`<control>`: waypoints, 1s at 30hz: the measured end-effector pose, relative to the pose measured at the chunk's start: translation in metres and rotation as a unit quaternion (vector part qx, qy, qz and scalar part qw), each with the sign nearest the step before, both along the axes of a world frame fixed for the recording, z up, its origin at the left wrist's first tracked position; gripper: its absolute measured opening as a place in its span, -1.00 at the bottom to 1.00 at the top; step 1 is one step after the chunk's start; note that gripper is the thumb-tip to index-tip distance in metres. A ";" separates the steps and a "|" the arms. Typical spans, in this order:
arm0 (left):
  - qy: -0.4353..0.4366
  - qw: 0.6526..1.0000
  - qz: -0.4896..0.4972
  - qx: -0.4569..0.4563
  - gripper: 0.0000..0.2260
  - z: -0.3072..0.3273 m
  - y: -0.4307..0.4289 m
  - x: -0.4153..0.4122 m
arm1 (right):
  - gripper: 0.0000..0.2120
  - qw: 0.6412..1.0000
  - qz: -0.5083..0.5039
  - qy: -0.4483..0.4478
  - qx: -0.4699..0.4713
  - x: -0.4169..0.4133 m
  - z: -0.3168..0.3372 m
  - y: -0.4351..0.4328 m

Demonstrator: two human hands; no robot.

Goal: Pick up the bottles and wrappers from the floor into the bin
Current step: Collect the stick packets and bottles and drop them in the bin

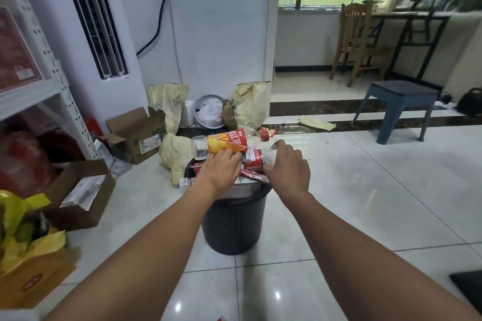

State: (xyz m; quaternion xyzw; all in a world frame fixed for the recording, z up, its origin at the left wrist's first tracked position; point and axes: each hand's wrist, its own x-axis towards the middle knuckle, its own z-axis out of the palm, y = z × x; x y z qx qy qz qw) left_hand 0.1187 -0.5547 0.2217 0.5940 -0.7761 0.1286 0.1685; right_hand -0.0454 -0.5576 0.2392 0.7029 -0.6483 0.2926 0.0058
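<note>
Two hands work over the bin [232, 221], which stands on the floor [339, 203] and is heaped past its rim. Left hand [219, 171] grips the orange-label bottle [227, 144] mid-body, held sideways above the pile. Right hand [288, 167] has its fingers curled onto the red-label bottle [253, 157] just below it. Red wrappers [251, 177] lie on top of the heap. Both bottles look empty, so light, thin-walled and easy to crush; grip at the label, not the slick clear ends. The pile looks unstable and things may roll off. A clear bottle [186, 182] lies just left of the bin, apparently on the floor. Farther out, a yellow wrapper [317, 122] lies on the floor near the blue stool [399, 101].
</note>
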 end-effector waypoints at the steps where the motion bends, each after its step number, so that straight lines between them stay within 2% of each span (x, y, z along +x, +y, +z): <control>1: -0.008 1.000 0.000 0.009 -0.78 -0.003 -0.005 0.000 | -0.59 1.000 -0.002 0.002 0.001 0.001 -0.001 -0.002; 4: -0.027 0.999 -0.005 0.027 -0.77 -0.013 -0.019 -0.001 | -0.59 1.000 -0.005 0.011 0.003 0.000 -0.003 -0.008; 12: -0.008 0.997 -0.014 0.074 -0.72 -0.028 -0.042 -0.008 | -0.62 1.000 -0.011 0.024 -0.004 0.000 -0.011 -0.025; 20: 0.009 0.999 -0.011 0.041 -0.63 -0.031 -0.051 -0.004 | -0.66 0.999 -0.007 0.036 -0.010 0.013 -0.022 -0.032; 30: -0.037 0.998 -0.026 0.032 -0.70 -0.028 -0.045 0.002 | -0.64 0.999 0.003 0.042 -0.004 0.021 -0.034 -0.030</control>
